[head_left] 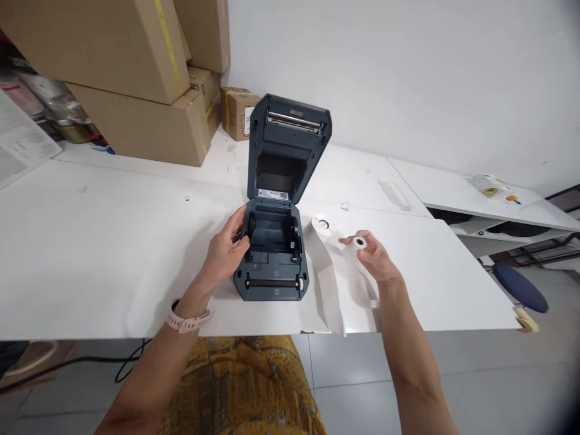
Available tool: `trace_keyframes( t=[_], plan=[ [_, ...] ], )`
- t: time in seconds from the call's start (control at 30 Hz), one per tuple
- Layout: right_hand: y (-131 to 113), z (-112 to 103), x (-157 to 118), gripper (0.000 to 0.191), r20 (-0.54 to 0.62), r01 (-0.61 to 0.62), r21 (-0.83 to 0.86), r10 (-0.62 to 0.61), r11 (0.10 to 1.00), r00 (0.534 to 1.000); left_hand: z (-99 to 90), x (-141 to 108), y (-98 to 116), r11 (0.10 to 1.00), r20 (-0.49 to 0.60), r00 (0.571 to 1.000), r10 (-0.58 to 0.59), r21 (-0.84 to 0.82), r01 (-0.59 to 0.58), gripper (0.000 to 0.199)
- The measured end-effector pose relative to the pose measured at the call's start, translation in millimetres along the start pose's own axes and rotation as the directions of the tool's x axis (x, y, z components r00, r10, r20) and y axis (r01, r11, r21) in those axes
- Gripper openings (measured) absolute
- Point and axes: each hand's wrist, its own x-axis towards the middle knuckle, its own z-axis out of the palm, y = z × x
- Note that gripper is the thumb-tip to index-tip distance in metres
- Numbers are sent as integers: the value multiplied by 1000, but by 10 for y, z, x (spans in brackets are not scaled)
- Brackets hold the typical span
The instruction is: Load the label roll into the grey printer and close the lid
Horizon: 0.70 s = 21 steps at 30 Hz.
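An open label printer (272, 264) is sitting near the middle of the front edge of the white table (113, 241), its lid (303, 136) standing up and leaning toward the back edge. The left hand (225, 248) is resting on the printer's left side, the thumb reaching over the rim and the fingers lying along the wall; how firmly this grip is pressing, I cannot tell. A pale pink band (183, 322) is circling the left wrist. Right of the printer, the right hand (375, 260) is holding a small white roll (357, 243) above the table, its grip pinching the roll between thumb and fingers, and a pale strip (357, 284) is hanging below it toward the front edge. Between the printer and that hand, a larger label roll (330, 230) is lying just beside the printer, its strip (329, 284) trailing to the front edge. Large cardboard boxes (154, 130) are standing along the back edge toward the left corner, and a smaller box (234, 118) is standing behind the printer's lid.
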Motion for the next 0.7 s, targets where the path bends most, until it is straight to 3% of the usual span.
trace_keyframes(
  t=[0.13, 0.27, 0.47, 0.57, 0.7],
  plan=[
    [147, 36, 83, 50, 55, -111, -10, 112, 994, 992, -12, -6, 26, 999, 4, 1000, -15, 33, 15, 68],
    [209, 4, 108, 48, 66, -119, -21, 121, 993, 991, -21, -17, 63, 998, 5, 999, -38, 57, 37, 65],
    [184, -94, 96, 77, 42, -50, 30, 49, 998, 998, -10, -11, 94, 997, -13, 999, -37, 62, 38, 64],
    [-64, -58, 225, 72, 66, 3, -151, 7, 989, 998, -19, -6, 91, 997, 16, 999, -28, 71, 26, 66],
    [-423, 160, 570, 75, 260, 76, -520, 73, 851, 963, -36, -3, 53, 996, 40, 999, 1, 91, -4, 68]
  ],
)
